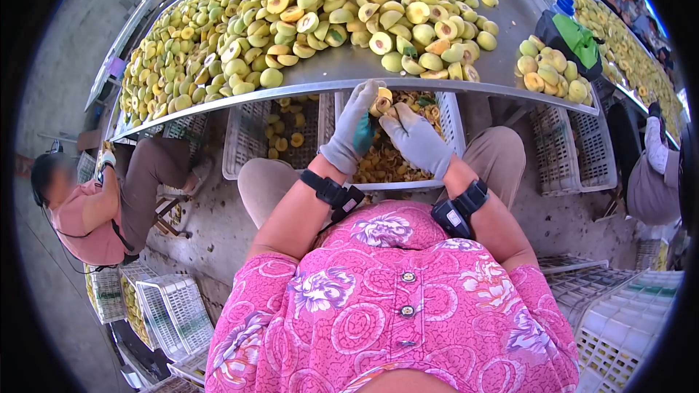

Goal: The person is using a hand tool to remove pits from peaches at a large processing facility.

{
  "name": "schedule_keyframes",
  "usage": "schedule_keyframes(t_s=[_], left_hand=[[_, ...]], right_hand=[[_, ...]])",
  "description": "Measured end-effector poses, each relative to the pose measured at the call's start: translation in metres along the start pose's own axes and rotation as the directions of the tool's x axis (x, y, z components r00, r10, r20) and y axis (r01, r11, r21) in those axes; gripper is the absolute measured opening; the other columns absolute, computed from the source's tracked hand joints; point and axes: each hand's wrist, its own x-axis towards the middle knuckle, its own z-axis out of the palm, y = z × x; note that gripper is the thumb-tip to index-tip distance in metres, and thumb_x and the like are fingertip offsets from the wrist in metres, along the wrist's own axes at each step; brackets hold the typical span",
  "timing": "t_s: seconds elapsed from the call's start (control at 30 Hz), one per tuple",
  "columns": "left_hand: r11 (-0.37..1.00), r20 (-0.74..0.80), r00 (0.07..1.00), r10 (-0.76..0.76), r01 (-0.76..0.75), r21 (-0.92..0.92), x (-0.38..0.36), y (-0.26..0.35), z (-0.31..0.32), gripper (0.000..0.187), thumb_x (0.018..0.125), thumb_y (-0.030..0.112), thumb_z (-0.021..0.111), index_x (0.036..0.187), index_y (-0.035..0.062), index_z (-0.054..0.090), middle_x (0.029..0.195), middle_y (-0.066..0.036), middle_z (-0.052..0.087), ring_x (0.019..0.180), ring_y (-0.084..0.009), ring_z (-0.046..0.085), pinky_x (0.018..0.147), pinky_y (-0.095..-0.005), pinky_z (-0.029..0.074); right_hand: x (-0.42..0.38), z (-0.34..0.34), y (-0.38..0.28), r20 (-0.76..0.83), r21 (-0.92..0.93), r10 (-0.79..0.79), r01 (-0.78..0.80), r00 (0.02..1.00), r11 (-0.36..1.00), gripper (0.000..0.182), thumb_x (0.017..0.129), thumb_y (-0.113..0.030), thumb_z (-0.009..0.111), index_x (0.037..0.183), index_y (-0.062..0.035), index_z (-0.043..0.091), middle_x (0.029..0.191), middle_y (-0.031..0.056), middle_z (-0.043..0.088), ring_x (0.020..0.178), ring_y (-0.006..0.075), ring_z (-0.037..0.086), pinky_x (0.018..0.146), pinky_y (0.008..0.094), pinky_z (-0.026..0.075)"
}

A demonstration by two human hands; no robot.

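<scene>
Metal worktable, fruit heap and cut fruit in hand

Metal worktable, smooth and grey with a raised rim, carries a heap of halved fruit, yellow-green and rounded, with brown hollows in the exposed cut faces. A smaller pile sits near its right end.

Cut fruit: located at the near rim, between both hands, above the crate. Its cut side, brown at the centre, faces roughly toward the camera. The outline is nearly round; the long axis cannot be told.

Left hand: grey knit glove with a teal palm area; fingers closed around the cut fruit.

Right hand: grey knit glove; fingertips drawn together, pinching at the fruit's lower edge. Whether they also hold a small tool cannot be told.

Crate: pale, rigid, perforated plastic; contains irregular yellow-brown scraps.
</scene>
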Motion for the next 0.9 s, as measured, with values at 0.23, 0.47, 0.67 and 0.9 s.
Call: schedule_keyframes(t_s=[0.23,0.47,0.67,0.9], left_hand=[[0.988,-0.100,0.987,-0.125,0.133,0.081,-0.005,0.006,0.001,0.039,0.093,0.044,0.057,0.110,0.0090,0.056,0.098,-0.002,0.059,0.090,-0.0139,0.058,0.082,-0.0293,0.048],[0.829,-0.095,0.913,-0.396,0.400,0.392,-0.004,0.023,-0.002,0.050,0.093,0.054,0.050,0.107,0.0065,0.059,0.100,-0.004,0.062,0.090,-0.0141,0.060,0.080,-0.0282,0.049],[0.870,-0.106,0.987,0.119,-0.052,0.490,-0.003,-0.005,-0.015,0.053,0.097,0.051,0.042,0.116,0.0042,0.057,0.112,-0.006,0.059,0.101,-0.0135,0.053,0.092,-0.0316,0.042],[0.996,-0.125,0.988,0.090,-0.088,0.021,-0.008,0.010,0.010,0.054,0.098,0.051,0.038,0.095,0.0007,0.058,0.090,-0.014,0.063,0.081,-0.0271,0.063,0.078,-0.0396,0.055]], right_hand=[[0.000,-0.007,0.001,0.183,-0.175,0.033,0.000,0.983,0.985,0.029,0.095,-0.027,0.053,0.100,0.0010,0.051,0.088,0.0246,0.064,0.087,0.0421,0.062,0.071,0.0445,0.046],[-0.006,0.001,0.018,0.297,-0.282,0.102,-0.015,0.949,0.959,0.032,0.096,-0.029,0.051,0.106,0.0012,0.049,0.088,0.0253,0.063,0.082,0.0432,0.062,0.072,0.0452,0.046],[-0.001,0.005,-0.016,0.303,0.385,0.260,-0.367,0.917,0.847,0.033,0.097,-0.037,0.047,0.102,-0.0049,0.049,0.064,0.0067,0.056,0.047,0.0195,0.054,0.042,0.0329,0.041],[-0.002,0.005,-0.017,0.569,0.610,0.292,-0.632,0.769,0.478,0.031,0.097,-0.043,0.046,0.095,-0.0124,0.048,0.056,-0.0012,0.045,0.035,0.0097,0.038,0.030,0.0269,0.029]])
